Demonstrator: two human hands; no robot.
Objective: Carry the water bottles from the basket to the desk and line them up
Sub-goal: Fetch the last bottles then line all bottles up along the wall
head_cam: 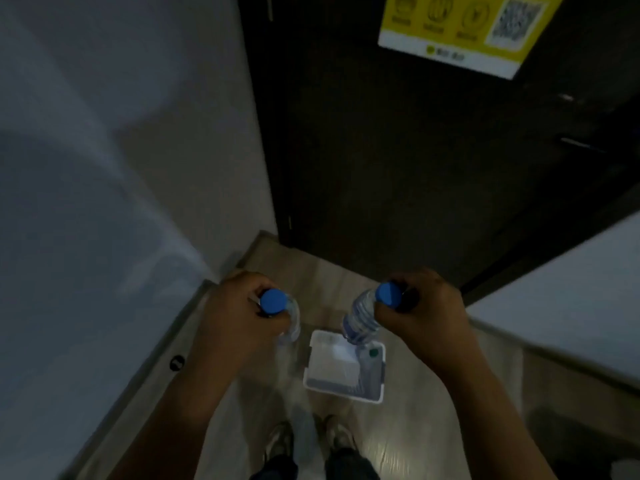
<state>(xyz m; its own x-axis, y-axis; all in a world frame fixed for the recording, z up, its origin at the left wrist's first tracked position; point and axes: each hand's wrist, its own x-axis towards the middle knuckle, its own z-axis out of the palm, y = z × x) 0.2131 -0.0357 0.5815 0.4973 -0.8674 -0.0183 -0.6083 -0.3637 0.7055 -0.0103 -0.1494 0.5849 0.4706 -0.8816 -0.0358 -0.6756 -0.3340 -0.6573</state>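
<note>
Left grip (239, 306) clenched on left bottle (273, 301) neck, right grip (426, 306) on right bottle (360, 320). Neck hold lets bodies hang, probably for a one-each carry. Basket (311, 372) on floor at 6 o'clock; spare bottle (370, 365) lies along its 3 o'clock wall. Counter not in view.

Dark door (398, 150), yellow QR notice (460, 32), wood floor (398, 438), shoes (280, 441)

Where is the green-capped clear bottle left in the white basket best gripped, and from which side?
I'd take the green-capped clear plastic bottle around its neck just below the cap, reaching down from above and the left: it sits against the right wall of the white plastic basket.
</note>
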